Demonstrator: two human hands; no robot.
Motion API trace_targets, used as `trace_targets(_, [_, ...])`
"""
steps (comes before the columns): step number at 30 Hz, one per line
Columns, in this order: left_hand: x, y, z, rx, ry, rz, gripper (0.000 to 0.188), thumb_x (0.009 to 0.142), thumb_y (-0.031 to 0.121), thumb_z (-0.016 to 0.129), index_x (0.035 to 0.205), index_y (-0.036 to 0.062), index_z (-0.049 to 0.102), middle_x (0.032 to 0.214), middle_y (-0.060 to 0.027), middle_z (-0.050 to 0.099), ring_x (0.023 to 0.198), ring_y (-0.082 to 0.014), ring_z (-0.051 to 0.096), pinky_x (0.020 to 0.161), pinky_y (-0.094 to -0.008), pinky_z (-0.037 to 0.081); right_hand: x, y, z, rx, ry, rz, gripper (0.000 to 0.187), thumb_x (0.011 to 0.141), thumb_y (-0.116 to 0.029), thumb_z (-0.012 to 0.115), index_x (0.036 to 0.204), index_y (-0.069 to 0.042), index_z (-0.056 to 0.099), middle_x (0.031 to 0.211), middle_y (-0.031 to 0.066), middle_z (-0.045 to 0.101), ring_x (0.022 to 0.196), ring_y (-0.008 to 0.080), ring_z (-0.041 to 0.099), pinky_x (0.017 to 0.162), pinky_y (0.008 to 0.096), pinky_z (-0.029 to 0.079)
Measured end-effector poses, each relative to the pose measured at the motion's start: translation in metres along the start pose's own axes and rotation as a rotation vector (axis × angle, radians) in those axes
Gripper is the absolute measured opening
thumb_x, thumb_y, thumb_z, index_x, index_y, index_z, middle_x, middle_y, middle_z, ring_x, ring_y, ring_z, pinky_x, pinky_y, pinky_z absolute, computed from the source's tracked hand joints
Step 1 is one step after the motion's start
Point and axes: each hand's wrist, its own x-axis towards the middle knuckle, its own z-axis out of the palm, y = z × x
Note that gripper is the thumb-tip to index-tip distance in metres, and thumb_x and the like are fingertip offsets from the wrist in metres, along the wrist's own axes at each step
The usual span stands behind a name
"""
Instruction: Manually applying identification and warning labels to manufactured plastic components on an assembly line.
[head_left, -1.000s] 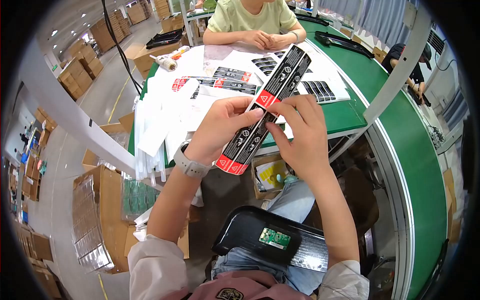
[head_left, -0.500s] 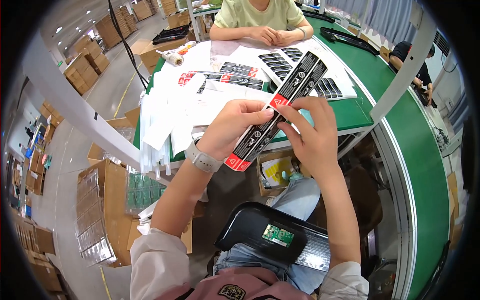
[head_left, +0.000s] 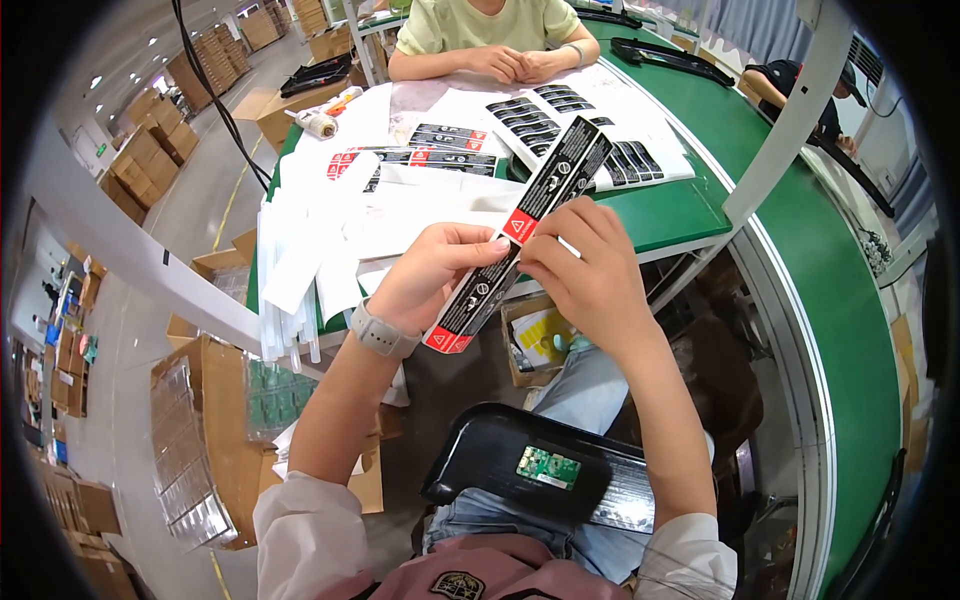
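A strip of black-and-red warning labels (head_left: 556, 178) slants in front of me, its top leaning right. My left hand (head_left: 425, 272) is closed on the strip's left side, thumb pressed on its face. On the strip's right edge, near its middle, the fingers of my right hand (head_left: 588, 268) are pinched together; their tips partly hide behind the strip and each other. On my lap rests a glossy black plastic panel (head_left: 480, 450) bearing a small green circuit board (head_left: 548, 467).
More label sheets (head_left: 450, 137) and white papers (head_left: 400, 215) cover the green table (head_left: 690, 222). Translucent tubes (head_left: 285, 325) hang over its left edge. A co-worker's hands (head_left: 515, 65) rest at the far side. Cardboard boxes (head_left: 225, 400) stand on the floor left.
The whole view has shifted slightly. My right fingers have drawn closer together at the strip's edge, where the index finger and thumb were spread before. My left hand keeps its hold.
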Motion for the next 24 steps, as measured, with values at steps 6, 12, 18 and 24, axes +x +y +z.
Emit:
trace_targets(6, [0.001, -0.002, 0.006, -0.052, -0.014, 0.020, 0.018, 0.096, 0.011, 0.062, 0.108, -0.0008, 0.067, 0.093, -0.0060, 0.071, 0.076, -0.0080, 0.068, 0.067, -0.0216, 0.056, -0.003, -0.005, 0.002, 0.044, 0.090, 0.099, 0.028, 0.069, -0.008, 0.077, 0.094, -0.009, 0.065, 0.093, 0.0028, 0.059, 0.088, 0.0229, 0.058, 0.075, 0.0369, 0.045])
trace_targets(12, [0.003, -0.004, 0.010, -0.073, -0.025, 0.034, 0.019, 0.097, 0.013, 0.060, 0.109, -0.0007, 0.066, 0.095, -0.0055, 0.071, 0.078, -0.0080, 0.068, 0.068, -0.0212, 0.056, -0.009, 0.000, 0.005, 0.015, 0.183, -0.007, 0.025, 0.070, -0.006, 0.076, 0.093, -0.007, 0.065, 0.096, 0.0030, 0.060, 0.087, 0.0234, 0.059, 0.074, 0.0365, 0.045])
trace_targets(18, [0.019, 0.028, -0.027, 0.211, 0.329, 0.359, 0.016, 0.095, 0.019, 0.064, 0.099, 0.0035, 0.069, 0.091, -0.0002, 0.068, 0.088, -0.0088, 0.064, 0.075, -0.0303, 0.055, -0.022, -0.001, -0.023, 0.049, 0.154, 0.189, 0.016, 0.073, -0.001, 0.070, 0.085, -0.007, 0.061, 0.098, 0.0093, 0.057, 0.092, 0.0291, 0.057, 0.081, 0.0414, 0.042])
trace_targets(24, [0.010, 0.106, -0.131, 0.499, 0.873, 0.430, 0.011, 0.093, 0.015, 0.062, 0.094, 0.0067, 0.069, 0.081, 0.0018, 0.064, 0.072, -0.0077, 0.058, 0.064, -0.0289, 0.047, -0.077, 0.045, -0.063, 0.218, 0.395, 0.944, 0.007, 0.091, -0.007, 0.060, 0.089, 0.000, 0.061, 0.084, 0.0037, 0.056, 0.079, 0.0140, 0.053, 0.075, 0.0290, 0.043])
